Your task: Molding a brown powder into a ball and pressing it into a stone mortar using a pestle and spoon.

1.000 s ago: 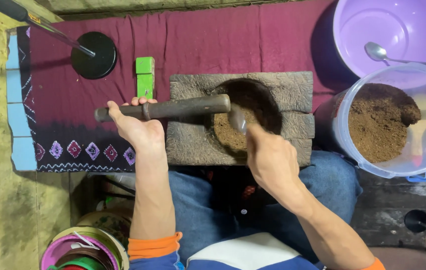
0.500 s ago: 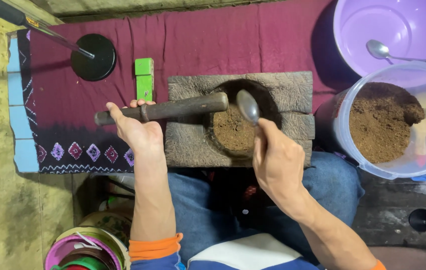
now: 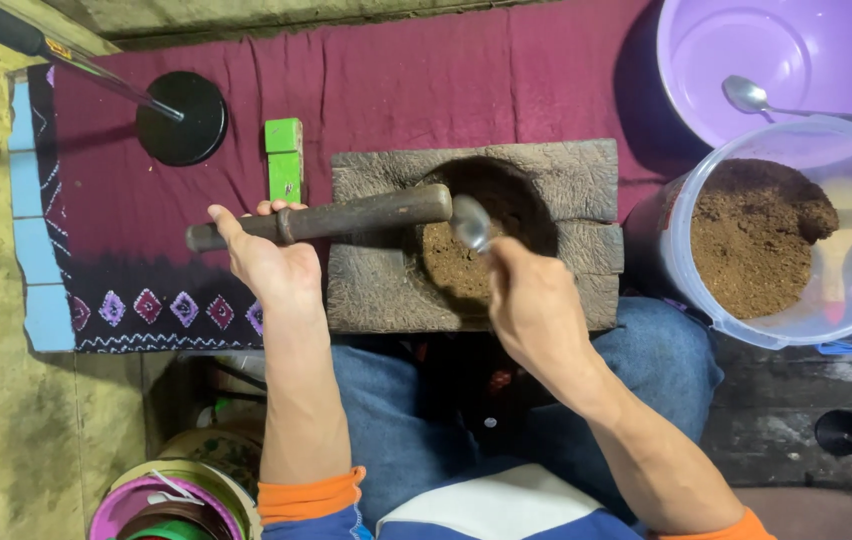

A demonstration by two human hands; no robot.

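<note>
A square wooden mortar block (image 3: 566, 180) sits in front of my knees, its round hollow holding brown powder (image 3: 451, 268). My left hand (image 3: 271, 260) grips a dark wooden pestle (image 3: 366, 213) that lies level across the block's left side, its thick end at the hollow's rim. My right hand (image 3: 536, 305) holds a metal spoon (image 3: 470, 222) with its bowl raised over the hollow, just beside the pestle's end.
A clear tub (image 3: 691, 260) of brown powder stands at the right, with a purple basin (image 3: 706, 60) and a second spoon (image 3: 766, 100) behind it. A green block (image 3: 284, 160) and a black round base (image 3: 183, 118) lie on the maroon cloth (image 3: 396, 80). Stacked coloured bowls (image 3: 166, 505) sit lower left.
The spoon came up out of the hollow and shifted left toward the pestle's end. My left hand and the pestle stayed where they were.
</note>
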